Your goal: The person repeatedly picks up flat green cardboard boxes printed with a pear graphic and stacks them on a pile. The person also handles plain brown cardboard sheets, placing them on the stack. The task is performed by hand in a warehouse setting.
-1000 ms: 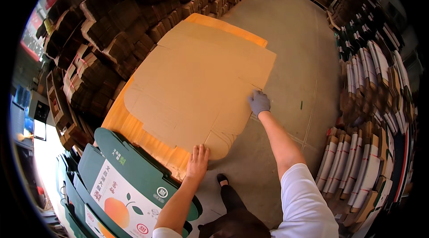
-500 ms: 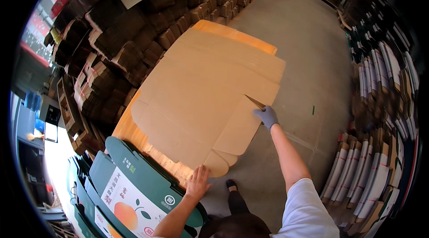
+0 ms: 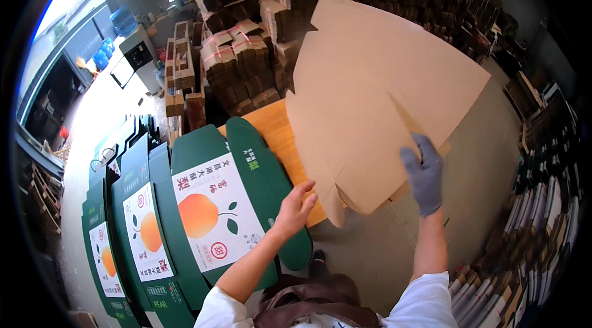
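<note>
Brown cardboard blank (image 3: 370, 69) tilts over wooden table (image 3: 274, 129). Gloved right hand (image 3: 424, 175) at its slit (image 3: 404, 113), can't tell if pinching; bare left hand (image 3: 296, 209) spread near its left edge.

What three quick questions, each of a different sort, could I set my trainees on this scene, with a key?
1. Which hand wears the grey glove?
2. True or false: the green cartons lie to the left of the brown cardboard sheet.
3. Fill in the missing word: in this view, the brown cardboard sheet hides part of a wooden ____.

Key:
1. The right hand.
2. True.
3. Table.
</note>
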Demonstrator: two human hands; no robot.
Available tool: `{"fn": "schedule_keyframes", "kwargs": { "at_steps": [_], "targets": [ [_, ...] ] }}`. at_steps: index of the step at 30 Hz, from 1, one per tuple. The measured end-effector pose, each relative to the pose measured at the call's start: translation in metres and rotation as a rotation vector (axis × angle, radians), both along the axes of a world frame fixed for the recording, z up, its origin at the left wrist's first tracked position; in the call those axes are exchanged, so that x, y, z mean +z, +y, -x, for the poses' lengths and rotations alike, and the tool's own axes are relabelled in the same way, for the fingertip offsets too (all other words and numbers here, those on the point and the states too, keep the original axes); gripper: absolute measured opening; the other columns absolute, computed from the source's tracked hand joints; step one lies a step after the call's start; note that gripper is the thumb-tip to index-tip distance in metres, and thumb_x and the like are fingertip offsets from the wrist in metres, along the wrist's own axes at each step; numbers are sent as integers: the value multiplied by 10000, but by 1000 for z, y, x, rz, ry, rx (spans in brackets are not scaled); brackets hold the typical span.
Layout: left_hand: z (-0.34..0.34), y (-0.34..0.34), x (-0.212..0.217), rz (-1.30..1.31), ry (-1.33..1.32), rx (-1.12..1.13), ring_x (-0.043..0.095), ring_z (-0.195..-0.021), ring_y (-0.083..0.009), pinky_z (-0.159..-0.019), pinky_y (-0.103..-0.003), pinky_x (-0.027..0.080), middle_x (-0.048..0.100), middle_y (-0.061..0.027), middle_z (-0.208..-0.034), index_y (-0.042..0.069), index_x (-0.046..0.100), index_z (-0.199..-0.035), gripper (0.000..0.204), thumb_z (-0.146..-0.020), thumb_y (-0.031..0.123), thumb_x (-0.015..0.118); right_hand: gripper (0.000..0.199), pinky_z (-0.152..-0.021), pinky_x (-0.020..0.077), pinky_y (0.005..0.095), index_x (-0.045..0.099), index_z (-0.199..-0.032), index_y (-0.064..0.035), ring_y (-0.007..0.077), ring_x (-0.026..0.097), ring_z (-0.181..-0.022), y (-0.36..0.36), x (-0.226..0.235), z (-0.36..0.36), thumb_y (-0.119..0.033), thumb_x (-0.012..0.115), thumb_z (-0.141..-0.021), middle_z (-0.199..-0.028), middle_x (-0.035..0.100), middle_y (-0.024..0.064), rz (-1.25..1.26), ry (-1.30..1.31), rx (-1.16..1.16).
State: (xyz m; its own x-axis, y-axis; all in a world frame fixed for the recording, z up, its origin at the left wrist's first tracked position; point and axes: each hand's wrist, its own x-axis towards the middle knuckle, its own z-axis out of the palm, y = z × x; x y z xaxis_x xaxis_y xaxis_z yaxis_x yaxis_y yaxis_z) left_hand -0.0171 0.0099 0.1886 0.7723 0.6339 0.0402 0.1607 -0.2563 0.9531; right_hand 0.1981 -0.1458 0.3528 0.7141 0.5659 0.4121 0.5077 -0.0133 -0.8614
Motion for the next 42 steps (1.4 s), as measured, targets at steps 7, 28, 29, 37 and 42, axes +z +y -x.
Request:
{"fn": "schedule_keyframes", "kwargs": {
  "at_steps": [7,28,29,37,42],
  "targets": [
    [270,66,91,708,-546,175,666,-1103,-231,-940,-356,517,679,-142,-1203,15,575,-1270,807,-995,695,241,352,-585,479,414,604,-1101,-55,281,596,-674,56,-44,244,-95,719,-770,-798,575,92,367,-956,339],
    [423,-50,26,528,200,587,502,-665,-21,-597,-222,442,635,-18,-715,-41,629,-1040,180,-941,107,657,841,-568,540,343,285,-1523,-16,207,648,-607,474,-218,247,-414,682,-897,-986,700,177,617,121,613],
    [428,-53,26,534,253,593,553,-617,-86,-584,-266,457,638,-54,-701,-29,627,-1038,186,-936,122,662,848,-536,533,354,285,-1513,-10,213,635,-566,486,-218,260,-434,681,-895,-930,694,178,712,98,594],
    [444,-39,11,476,209,596,517,-602,-141,-581,-303,447,573,-104,-687,-13,629,-1014,163,-937,130,647,742,-418,454,307,450,-1360,-15,153,523,-472,532,-249,257,-485,736,-862,-773,603,79,874,228,719],
    [474,-24,-23,610,156,766,535,-630,-104,-594,-281,459,609,-72,-714,-10,637,-1026,154,-934,113,648,790,-460,425,262,474,-1367,52,104,527,-550,542,-243,278,-441,784,-833,-825,612,51,718,-4,663]
  ]
}}
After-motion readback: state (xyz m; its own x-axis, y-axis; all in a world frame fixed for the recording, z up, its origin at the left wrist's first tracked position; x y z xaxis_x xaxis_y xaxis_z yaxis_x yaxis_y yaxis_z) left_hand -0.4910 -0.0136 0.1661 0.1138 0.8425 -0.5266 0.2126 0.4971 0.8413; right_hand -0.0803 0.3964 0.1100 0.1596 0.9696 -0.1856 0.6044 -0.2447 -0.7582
